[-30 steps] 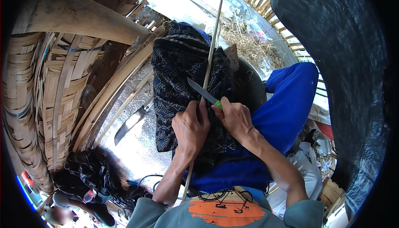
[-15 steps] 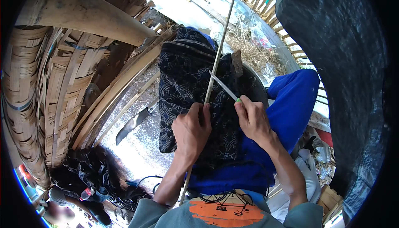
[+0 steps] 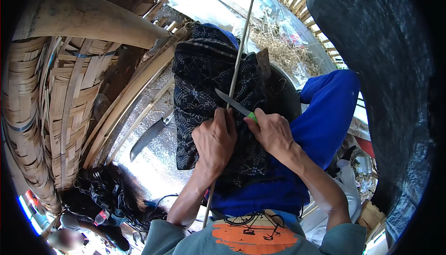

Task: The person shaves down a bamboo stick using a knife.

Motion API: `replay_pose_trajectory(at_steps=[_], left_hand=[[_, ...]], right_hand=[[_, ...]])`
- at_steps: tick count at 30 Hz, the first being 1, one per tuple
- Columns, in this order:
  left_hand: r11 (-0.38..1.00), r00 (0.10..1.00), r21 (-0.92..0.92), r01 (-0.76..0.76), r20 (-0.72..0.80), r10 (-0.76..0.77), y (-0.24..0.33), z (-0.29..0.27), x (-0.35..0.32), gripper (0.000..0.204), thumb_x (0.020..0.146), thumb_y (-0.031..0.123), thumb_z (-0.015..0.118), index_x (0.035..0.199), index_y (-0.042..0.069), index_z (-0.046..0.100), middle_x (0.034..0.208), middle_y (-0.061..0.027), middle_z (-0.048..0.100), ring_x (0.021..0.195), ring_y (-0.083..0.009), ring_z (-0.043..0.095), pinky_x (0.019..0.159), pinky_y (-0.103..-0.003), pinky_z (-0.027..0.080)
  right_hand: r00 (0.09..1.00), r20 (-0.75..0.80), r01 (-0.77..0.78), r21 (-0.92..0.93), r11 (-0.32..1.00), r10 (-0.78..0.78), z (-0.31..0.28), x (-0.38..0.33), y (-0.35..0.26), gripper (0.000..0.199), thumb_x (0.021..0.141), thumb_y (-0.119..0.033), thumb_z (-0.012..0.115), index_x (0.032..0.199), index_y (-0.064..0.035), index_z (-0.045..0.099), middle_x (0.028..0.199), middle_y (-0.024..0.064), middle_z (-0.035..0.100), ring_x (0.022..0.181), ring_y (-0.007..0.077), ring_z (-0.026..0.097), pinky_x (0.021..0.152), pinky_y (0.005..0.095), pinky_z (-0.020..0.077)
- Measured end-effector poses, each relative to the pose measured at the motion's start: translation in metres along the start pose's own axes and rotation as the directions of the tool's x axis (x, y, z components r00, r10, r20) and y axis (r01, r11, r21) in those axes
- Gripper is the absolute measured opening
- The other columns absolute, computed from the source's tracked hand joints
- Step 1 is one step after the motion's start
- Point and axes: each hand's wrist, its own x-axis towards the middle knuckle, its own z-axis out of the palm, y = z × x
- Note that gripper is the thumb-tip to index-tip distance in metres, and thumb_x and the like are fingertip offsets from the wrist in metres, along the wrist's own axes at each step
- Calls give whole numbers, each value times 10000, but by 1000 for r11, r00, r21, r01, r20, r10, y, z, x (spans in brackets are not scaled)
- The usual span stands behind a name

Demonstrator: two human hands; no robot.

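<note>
The left hand pinches a long, thin, pale strip that runs from just past twelve o'clock to nearly seven across a dark patterned cloth. At its three o'clock, the right hand grips a green-handled knife, blade crossing over the strip toward ten o'clock. A broader blade lies at nine o'clock.
</note>
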Motion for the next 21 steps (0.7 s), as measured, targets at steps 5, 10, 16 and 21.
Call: replay_pose_trajectory(at_steps=[5,10,16,21], left_hand=[[1000,1000,12,-10,6,10,-1,4,-1,194,881,127,642,728,71,536,458,-113,522,405,-300,562,379,-394,398],[999,1000,50,-18,-8,18,-1,6,-1,211,899,141,615,724,74,518,467,-116,537,411,-300,573,384,-395,418],[1000,1000,10,0,20,0,9,6,-13,188,885,143,635,733,69,551,479,-128,543,428,-319,576,400,-406,420],[994,999,-104,33,5,-33,2,4,-10,208,880,159,646,717,72,550,486,-137,538,445,-336,577,415,-417,425]], right_hand=[[996,-25,-91,-42,995,90,10,4,-6,393,954,-376,550,735,-54,505,523,164,572,527,356,637,437,433,505],[991,-54,-122,-5,992,122,15,11,-9,395,954,-384,545,743,-52,516,535,171,582,537,355,643,446,436,509],[986,-108,-130,-3,992,128,12,28,-10,397,962,-376,533,754,-38,521,548,187,585,554,387,634,456,446,508],[991,-118,-42,214,976,69,1,25,-3,321,972,-268,533,779,-13,512,547,205,563,543,406,604,438,460,458]])
